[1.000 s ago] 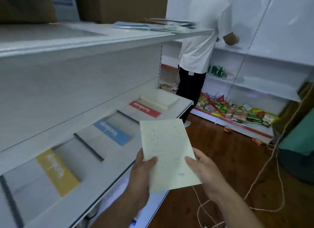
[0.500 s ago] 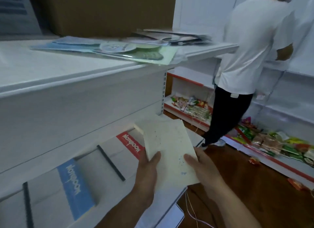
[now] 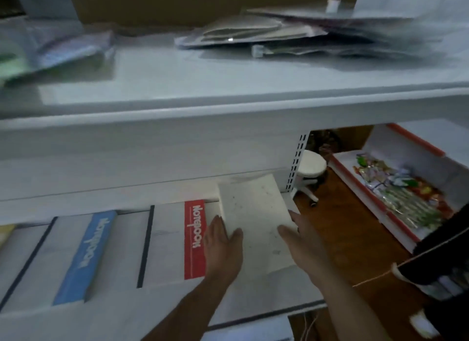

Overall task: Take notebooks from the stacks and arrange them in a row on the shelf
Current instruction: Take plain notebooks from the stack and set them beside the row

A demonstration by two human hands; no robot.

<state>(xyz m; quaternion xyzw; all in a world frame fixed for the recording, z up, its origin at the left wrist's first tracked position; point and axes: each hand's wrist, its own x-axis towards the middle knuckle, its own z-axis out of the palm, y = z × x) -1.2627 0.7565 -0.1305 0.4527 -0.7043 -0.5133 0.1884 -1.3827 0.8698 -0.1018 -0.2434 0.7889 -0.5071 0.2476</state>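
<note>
Both hands keep a grip on the pale notebook (image 3: 253, 213) at the shelf's (image 3: 266, 296) right end, left hand (image 3: 223, 241) and right hand (image 3: 300, 236) pinching its near edges. Best to lay it flat, squared just beside the red-banded notebook (image 3: 194, 239), not overlapping.

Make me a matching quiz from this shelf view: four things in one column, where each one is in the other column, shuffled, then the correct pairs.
Things
1. red-banded notebook
2. blue-banded notebook
3. cream notebook
4. white stool

Places
A. on the wooden floor past the end of the shelf
B. held between the left hand and the right hand
C. flat on the shelf, right beside the left hand
D. flat on the shelf, one place further left of the hands

Pairs: 1-C, 2-D, 3-B, 4-A
</note>
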